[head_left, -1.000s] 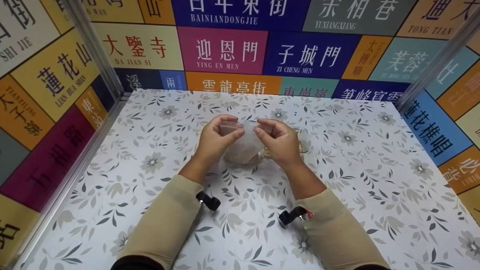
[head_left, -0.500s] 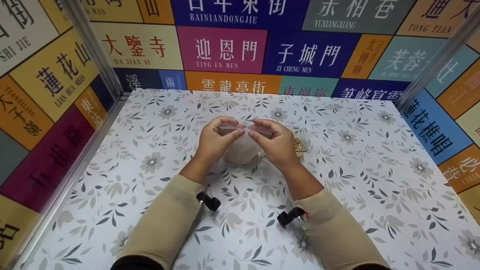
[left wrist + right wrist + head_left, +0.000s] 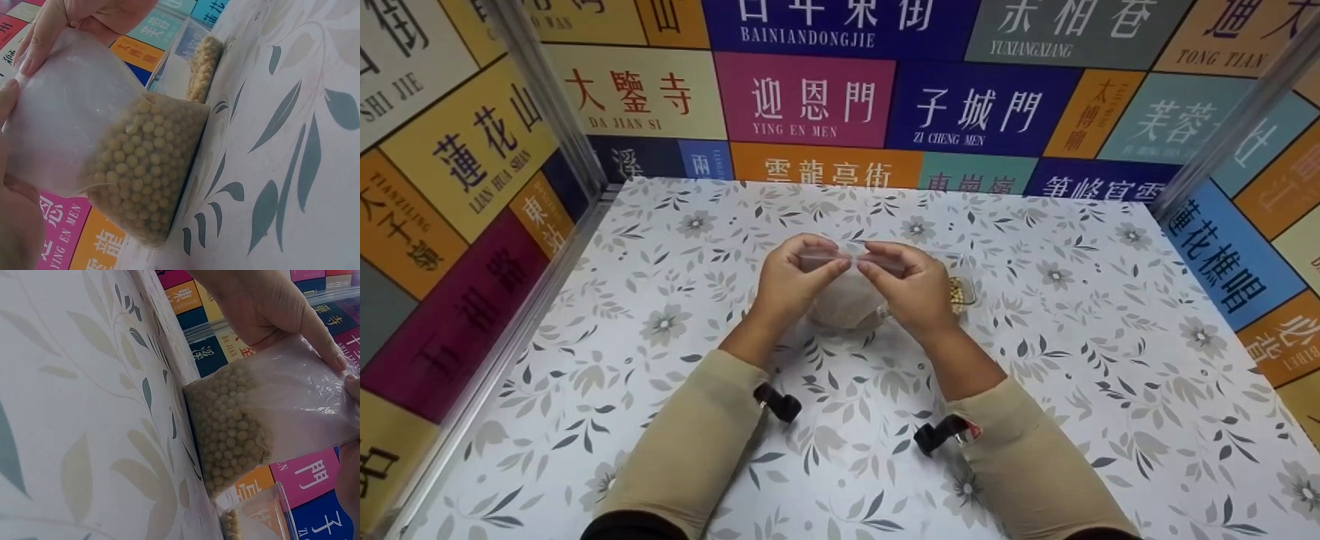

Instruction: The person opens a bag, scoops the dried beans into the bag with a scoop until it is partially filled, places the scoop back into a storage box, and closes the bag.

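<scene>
A clear zip-top bag [image 3: 847, 300] stands on the table, its lower part filled with round yellow beans [image 3: 140, 163]. My left hand [image 3: 791, 277] pinches the bag's top edge on the left, thumb in front and fingers behind. On the right, my right hand [image 3: 911, 289] pinches the same top edge, its thumb close to the left thumb. The upper half of the bag is slack and without beans in both wrist views. Partly hidden behind my right hand is a clear box [image 3: 964, 289] with more pale beans in it.
A white tablecloth [image 3: 675, 420] with grey leaves and flowers covers the table. Colourful sign panels [image 3: 802, 97] rise behind it and at both sides. Clear-edged corner posts [image 3: 559, 112] stand at the back corners.
My right hand has moved left, towards the left hand, along the bag's top edge, uncovering more of the box. Over the last half second both hands have hardly moved.
</scene>
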### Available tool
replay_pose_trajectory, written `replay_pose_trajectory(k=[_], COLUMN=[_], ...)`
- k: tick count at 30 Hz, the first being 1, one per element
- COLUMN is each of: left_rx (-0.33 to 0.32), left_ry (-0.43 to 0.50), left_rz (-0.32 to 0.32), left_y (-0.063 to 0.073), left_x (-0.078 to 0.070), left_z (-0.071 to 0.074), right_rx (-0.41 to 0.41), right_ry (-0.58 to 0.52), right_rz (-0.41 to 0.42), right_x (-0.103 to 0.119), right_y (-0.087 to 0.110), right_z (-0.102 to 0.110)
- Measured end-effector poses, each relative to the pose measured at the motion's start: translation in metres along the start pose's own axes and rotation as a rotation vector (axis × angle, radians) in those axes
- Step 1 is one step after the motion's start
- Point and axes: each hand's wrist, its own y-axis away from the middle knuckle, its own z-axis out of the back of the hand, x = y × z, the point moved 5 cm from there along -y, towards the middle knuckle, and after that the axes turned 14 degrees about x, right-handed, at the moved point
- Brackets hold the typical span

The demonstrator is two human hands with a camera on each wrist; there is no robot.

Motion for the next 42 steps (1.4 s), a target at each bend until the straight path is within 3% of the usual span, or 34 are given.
replay_pose_trajectory(k=[22, 30, 35, 42], left_rx=[0.021, -0.056, -0.093, -0.120], left_ry=[-0.036, 0.009, 0.020, 0.062], left_rz=[-0.010, -0.005, -0.001, -0.042], left_y=[0.001, -0.002, -0.004, -0.005], left_x=[-0.003, -0.002, 0.000, 0.003], left_z=[-0.002, 0.005, 0.010, 0.016], right_rx=[0.014, -0.059, -0.081, -0.083], right_ry=[-0.008, -0.050, -0.063, -0.025], right_rz=[0.005, -0.072, -0.059, -0.051], right_x=[0.002, -0.005, -0.007, -0.007], right_y=[0.000, -0.002, -0.004, -0.005], right_z=[-0.004, 0.010, 0.017, 0.021])
